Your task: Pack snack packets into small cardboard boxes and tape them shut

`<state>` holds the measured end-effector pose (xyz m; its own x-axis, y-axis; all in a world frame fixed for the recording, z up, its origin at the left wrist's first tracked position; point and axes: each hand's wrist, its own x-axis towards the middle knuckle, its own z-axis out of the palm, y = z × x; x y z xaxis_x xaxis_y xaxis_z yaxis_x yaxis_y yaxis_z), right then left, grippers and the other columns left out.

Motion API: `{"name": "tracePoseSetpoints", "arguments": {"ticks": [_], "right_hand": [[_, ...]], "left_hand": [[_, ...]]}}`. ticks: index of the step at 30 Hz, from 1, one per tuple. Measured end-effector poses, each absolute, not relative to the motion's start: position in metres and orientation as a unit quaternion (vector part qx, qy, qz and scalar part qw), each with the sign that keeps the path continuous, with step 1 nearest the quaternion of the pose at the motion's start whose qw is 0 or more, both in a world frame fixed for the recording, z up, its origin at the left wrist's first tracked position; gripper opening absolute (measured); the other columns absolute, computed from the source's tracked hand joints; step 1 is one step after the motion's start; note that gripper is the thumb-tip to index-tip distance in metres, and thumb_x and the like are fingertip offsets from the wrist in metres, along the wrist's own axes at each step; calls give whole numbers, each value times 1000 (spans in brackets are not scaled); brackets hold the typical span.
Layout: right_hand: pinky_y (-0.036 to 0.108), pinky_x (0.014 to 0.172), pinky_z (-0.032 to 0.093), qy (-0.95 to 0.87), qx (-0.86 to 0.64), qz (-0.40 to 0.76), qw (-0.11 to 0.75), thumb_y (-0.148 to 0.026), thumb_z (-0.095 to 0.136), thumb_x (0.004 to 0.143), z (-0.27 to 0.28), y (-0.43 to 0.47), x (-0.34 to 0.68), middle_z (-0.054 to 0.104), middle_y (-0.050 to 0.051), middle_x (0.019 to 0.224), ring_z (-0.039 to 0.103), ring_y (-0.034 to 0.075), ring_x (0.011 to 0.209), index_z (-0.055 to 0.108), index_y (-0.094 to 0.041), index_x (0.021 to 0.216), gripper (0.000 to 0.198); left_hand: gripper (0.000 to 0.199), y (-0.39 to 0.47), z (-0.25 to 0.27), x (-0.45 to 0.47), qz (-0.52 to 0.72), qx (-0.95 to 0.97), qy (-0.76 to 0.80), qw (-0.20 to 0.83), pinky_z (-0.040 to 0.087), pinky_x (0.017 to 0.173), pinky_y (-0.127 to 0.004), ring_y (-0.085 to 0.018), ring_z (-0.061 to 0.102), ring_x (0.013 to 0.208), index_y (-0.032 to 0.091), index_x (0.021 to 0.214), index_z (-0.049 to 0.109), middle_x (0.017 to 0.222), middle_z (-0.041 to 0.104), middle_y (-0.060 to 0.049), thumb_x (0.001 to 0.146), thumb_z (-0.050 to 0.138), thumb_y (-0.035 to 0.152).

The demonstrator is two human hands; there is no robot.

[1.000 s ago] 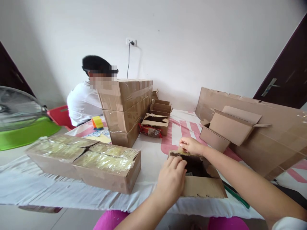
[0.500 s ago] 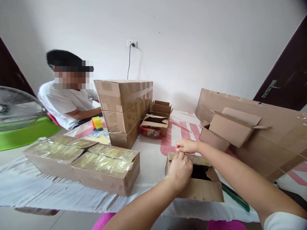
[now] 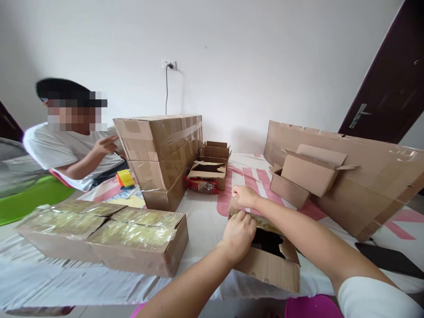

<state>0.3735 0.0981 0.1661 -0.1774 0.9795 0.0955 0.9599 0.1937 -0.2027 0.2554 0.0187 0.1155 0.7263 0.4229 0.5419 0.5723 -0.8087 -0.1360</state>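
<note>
A small cardboard box (image 3: 270,267) stands in front of me, its top torn open over a dark inside. My left hand (image 3: 241,234) is closed on the box's left upper edge, with the fingers curled over the cardboard. Just beyond it, my right hand (image 3: 245,197) pinches a thin, see-through strip that looks like packing tape (image 3: 233,204), stretched up from the far left corner of the box. Part of the box top is hidden under my hands and right forearm.
Two taped boxes (image 3: 132,249) lie left, before a tall stack of cartons (image 3: 165,159). Behind are open boxes (image 3: 208,170) and a red packet (image 3: 202,185). Right are an open carton (image 3: 306,170), a large cardboard sheet (image 3: 371,176) and a black flat object (image 3: 391,260). A co-worker (image 3: 73,145) sits left.
My right hand has pulled up and away from the box corner, drawing the strip out. The box has tilted slightly. The co-worker has raised a hand, and my view has turned right.
</note>
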Motion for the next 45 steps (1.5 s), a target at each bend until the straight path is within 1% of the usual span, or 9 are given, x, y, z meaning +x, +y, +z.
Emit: {"name": "tracePoseSetpoints", "arguments": {"ticks": [7, 11, 17, 19, 24, 28, 31, 38, 45], "right_hand": [[25, 61, 32, -755, -635, 1, 160, -18, 52, 85, 172, 110, 369, 71, 2, 85, 59, 16, 74, 62, -23, 89, 12], [25, 61, 35, -717, -661, -6, 222, -17, 41, 90, 192, 124, 375, 70, 3, 85, 62, 16, 73, 60, -21, 94, 20], [21, 65, 43, -714, -638, 18, 287, -16, 44, 89, 212, 112, 398, 70, -2, 77, 65, 12, 70, 59, -23, 91, 17], [25, 71, 46, -713, -634, 8, 299, -17, 47, 87, 206, 90, 416, 71, 0, 82, 65, 15, 76, 61, -23, 92, 16], [35, 88, 48, -688, -648, -24, 326, -20, 44, 85, 167, 12, 491, 70, 6, 102, 64, 20, 96, 66, -23, 94, 23], [40, 87, 51, -639, -687, -47, 344, -29, 42, 84, 116, -58, 558, 72, 9, 97, 66, 24, 94, 69, -22, 86, 28], [42, 90, 51, -586, -735, -58, 336, -38, 42, 84, 74, -110, 594, 72, 10, 95, 66, 26, 94, 70, -22, 83, 32], [41, 81, 55, -472, -829, -76, 289, -40, 41, 80, 0, -192, 616, 72, 10, 95, 68, 27, 88, 70, -25, 82, 32], [46, 89, 52, -502, -838, -100, 187, -41, 42, 81, -28, -211, 618, 70, 11, 107, 65, 31, 99, 74, -28, 91, 36]], "left_hand": [[16, 18, 114, 256, -265, -916, -261, 150, 49, 64, -33, -22, 57, 73, 16, 72, 63, 71, 62, -7, 84, 55, 8], [14, 13, 111, 257, -262, -919, -257, 142, 49, 66, -34, -22, 56, 75, 17, 73, 62, 74, 62, -6, 83, 57, 9], [9, 9, 110, 249, -308, -887, -343, 17, 49, 76, -35, -22, 55, 87, 20, 85, 60, 92, 61, -5, 82, 62, 13], [18, 9, 111, 242, -332, -869, -366, -26, 48, 80, -37, -24, 54, 92, 20, 92, 59, 99, 60, -5, 77, 67, 14], [21, 14, 102, 218, -392, -821, -394, -133, 48, 83, -41, -24, 55, 93, 21, 88, 58, 95, 59, -4, 73, 72, 18], [20, 19, 85, 207, -447, -788, -372, -201, 49, 88, -42, -24, 57, 102, 22, 94, 58, 102, 61, -5, 76, 68, 22], [20, 20, 77, 206, -467, -776, -355, -232, 50, 86, -40, -23, 59, 100, 22, 99, 59, 105, 61, -6, 80, 63, 27], [21, 16, 70, 203, -475, -777, -340, -233, 52, 82, -35, -21, 60, 98, 22, 104, 59, 108, 59, -7, 85, 57, 31], [21, 14, 69, 204, -483, -773, -342, -229, 53, 81, -34, -20, 60, 98, 22, 105, 58, 107, 60, -7, 85, 57, 27]]}}
